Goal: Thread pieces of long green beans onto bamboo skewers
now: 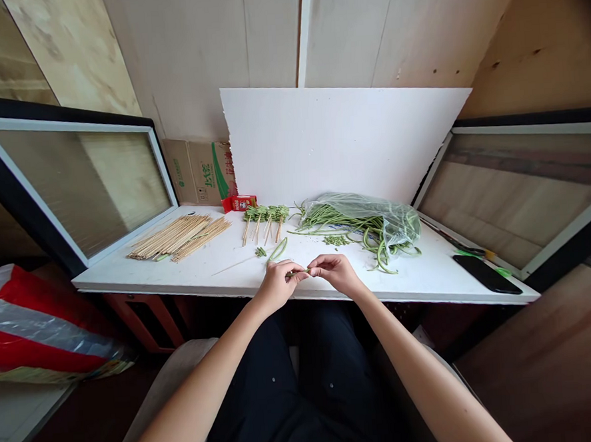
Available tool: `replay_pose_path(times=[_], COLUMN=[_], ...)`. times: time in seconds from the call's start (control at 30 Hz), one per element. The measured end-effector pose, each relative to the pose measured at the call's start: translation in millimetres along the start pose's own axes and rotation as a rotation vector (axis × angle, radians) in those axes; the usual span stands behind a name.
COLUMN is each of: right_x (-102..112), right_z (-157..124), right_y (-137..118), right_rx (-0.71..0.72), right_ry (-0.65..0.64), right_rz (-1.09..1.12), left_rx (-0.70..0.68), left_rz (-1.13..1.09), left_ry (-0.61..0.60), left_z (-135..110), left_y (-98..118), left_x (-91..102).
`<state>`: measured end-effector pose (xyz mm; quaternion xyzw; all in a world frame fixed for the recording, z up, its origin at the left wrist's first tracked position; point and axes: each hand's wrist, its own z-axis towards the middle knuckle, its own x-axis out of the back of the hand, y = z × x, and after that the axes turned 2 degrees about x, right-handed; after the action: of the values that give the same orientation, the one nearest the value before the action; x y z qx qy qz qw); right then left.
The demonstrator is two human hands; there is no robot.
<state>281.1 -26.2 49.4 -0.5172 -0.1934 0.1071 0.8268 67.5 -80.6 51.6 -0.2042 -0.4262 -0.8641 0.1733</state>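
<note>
My left hand (278, 283) and my right hand (335, 272) meet over the front edge of the white table (178, 271), fingers pinched together on a thin bamboo skewer (298, 272) held between them. A green bean piece (277, 249) and a loose skewer (233, 265) lie just beyond my left hand. Further back lies a row of skewered beans (265, 217). A clear plastic bag of long green beans (363, 222) sits behind my right hand.
A pile of bare bamboo skewers (179, 237) lies at the table's left. A small red box (239, 202) and a cardboard carton (199, 170) stand at the back. A black phone (486, 273) rests at the right edge. A white board (340, 138) leans against the wall.
</note>
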Motion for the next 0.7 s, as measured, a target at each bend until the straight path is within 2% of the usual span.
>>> replay_pose_path(times=[0.37,0.53,0.7], right_x=[-7.6,-10.6,-7.5], right_z=[-0.6,-1.3,-3.3], right_y=[-9.2,-5.2,-1.7], right_rx=[0.077,0.051,-0.011], right_ry=[-0.076,-0.105,-0.195], right_rz=[-0.228,-0.157,0.056], left_rx=[0.025,-0.02,-0.006], left_rz=[0.199,0.21,0.124], left_ry=[-0.094,-0.102,-0.098], left_z=[-3.8,-5.0,-4.1], left_y=[0.7,2.1,1.3], left_x=[-0.8,1.2,0.4])
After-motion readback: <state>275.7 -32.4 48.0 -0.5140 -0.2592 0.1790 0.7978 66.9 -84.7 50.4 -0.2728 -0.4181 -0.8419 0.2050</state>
